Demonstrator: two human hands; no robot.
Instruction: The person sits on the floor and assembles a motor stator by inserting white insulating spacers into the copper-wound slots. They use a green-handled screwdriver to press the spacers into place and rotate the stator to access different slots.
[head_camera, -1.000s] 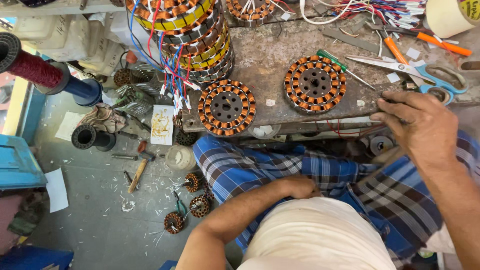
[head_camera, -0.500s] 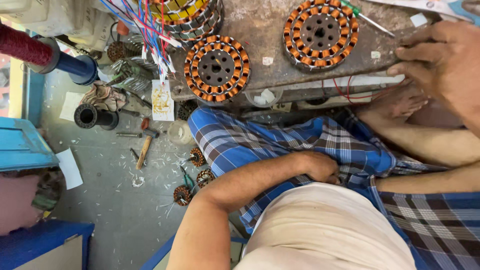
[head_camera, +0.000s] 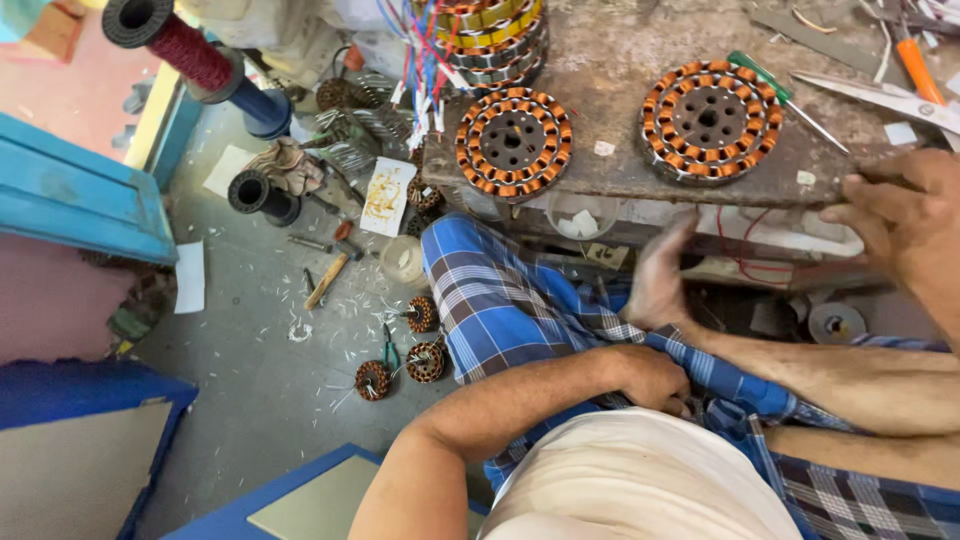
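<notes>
Right, the view is swinging left and down compared with a second ago: the scissors (head_camera: 885, 95) are sliding to the top right edge, and more floor (head_camera: 250, 380) is showing.

Left hand (head_camera: 650, 378) is resting on the blue checked cloth (head_camera: 500, 300) over the lap, below the bench (head_camera: 620, 160), fingers curled loosely, holding nothing visible. Right hand (head_camera: 900, 225) is gripping the bench's front edge at its right end, fingers bent over the lip; a second ago it was lying flatter on top. A foot (head_camera: 660, 280) is pressing against the bench front, blurred, probably moving.

Two wound copper coils are sitting untouched on the bench: left coil (head_camera: 513, 142), right coil (head_camera: 710, 122). Reads as a body shift, no winding happening.
</notes>
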